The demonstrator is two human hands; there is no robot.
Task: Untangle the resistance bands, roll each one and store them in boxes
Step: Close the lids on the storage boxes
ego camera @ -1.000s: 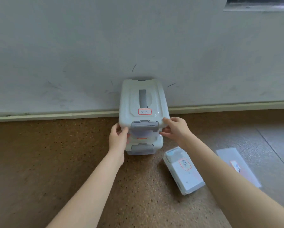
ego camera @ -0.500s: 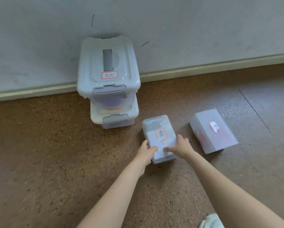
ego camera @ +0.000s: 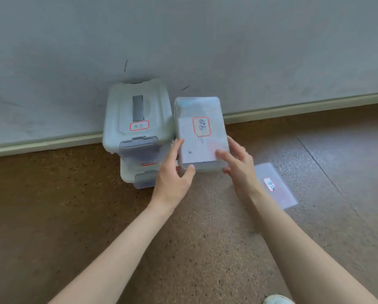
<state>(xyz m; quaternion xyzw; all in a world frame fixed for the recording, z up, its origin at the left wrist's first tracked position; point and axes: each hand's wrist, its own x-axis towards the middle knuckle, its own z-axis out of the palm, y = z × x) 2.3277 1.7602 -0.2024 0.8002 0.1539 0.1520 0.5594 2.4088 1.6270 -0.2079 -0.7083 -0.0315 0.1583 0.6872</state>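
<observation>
Holding a small translucent box (ego camera: 200,134) up off the floor between both hands, I have it raised just right of the stacked storage bins, its long side running away from me. My left hand (ego camera: 175,176) curls round the near left corner, thumb hooked under the front edge and fingers lying up the left side. My right hand (ego camera: 238,165) grips the near right corner, fingers wrapped over the lid and the right wall. A red-bordered label (ego camera: 201,126) with handwriting sits on the lid; I cannot read it, and the frosted plastic hides whatever is inside. Beside it, the top bin (ego camera: 137,119) has a white lid with a grey handle, a grey front latch and its own red-bordered label, and it rests squarely on a lower bin (ego camera: 137,176) of the same kind, both pushed against the grey wall (ego camera: 183,40). A second small translucent box (ego camera: 275,185), also labelled, lies flat on the speckled brown floor (ego camera: 52,205) to the right, partly behind my right forearm. A white shoe tip (ego camera: 278,299) shows at the bottom edge.
</observation>
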